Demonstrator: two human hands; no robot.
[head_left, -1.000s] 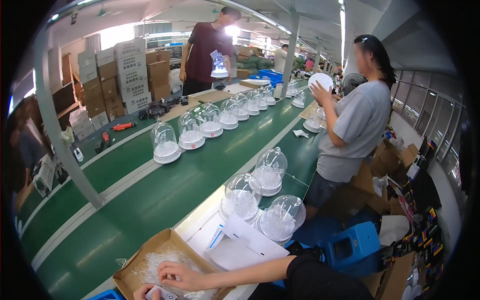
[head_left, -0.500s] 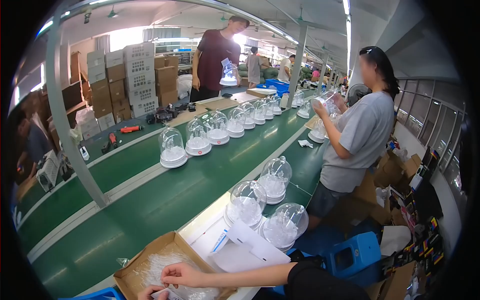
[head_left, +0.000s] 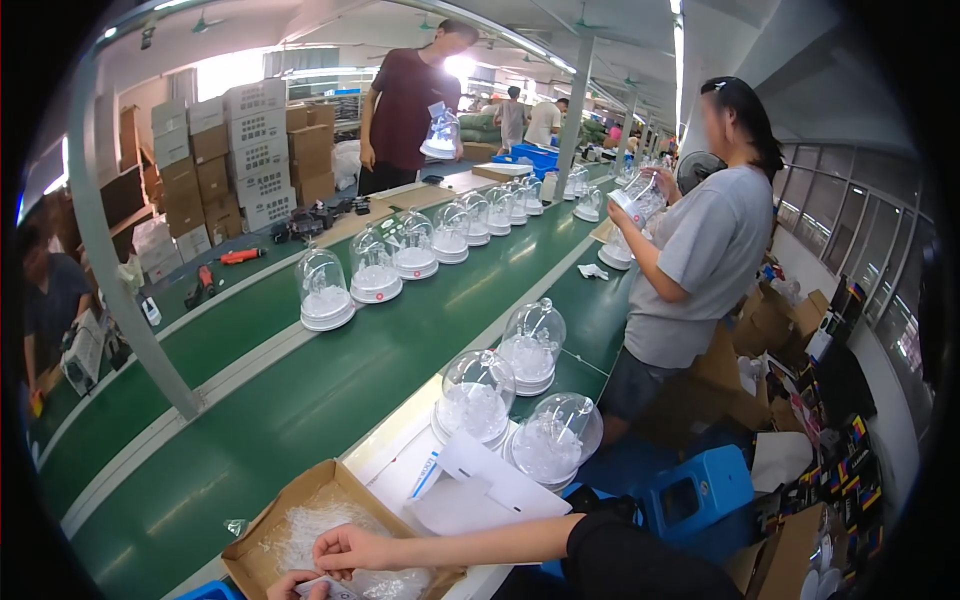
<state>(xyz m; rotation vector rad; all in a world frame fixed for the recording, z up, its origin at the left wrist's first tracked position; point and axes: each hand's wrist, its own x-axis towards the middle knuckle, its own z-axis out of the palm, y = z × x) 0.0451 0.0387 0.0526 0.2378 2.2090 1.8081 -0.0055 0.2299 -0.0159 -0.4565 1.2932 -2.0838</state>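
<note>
My right hand [head_left: 347,549] is over an open cardboard tray [head_left: 330,472], its fingertips pinched together; whatever they hold is too small to make out. Just below it, at the lower edge, my left hand [head_left: 291,586] grips a flat white printed piece [head_left: 328,588], partly cut off by the picture's edge. Thin clear plastic pieces [head_left: 305,528] lie in a heap inside the tray. Beyond my right forearm, white sheets [head_left: 490,492] rest on the white work surface. Three clear domes on white round bases stand behind them, the nearest dome [head_left: 552,440] at the right.
A green conveyor [head_left: 270,400] runs away to the right, with a row of domes [head_left: 326,292] along its far side. A co-worker in grey [head_left: 700,235] handles a dome; another person in dark red [head_left: 415,110] holds one. A blue device [head_left: 697,500] is right of my arm.
The whole view has shifted slightly, so things sit a little further left and higher. My hands stay together over the tray. The co-worker in grey has tilted the dome they hold.
</note>
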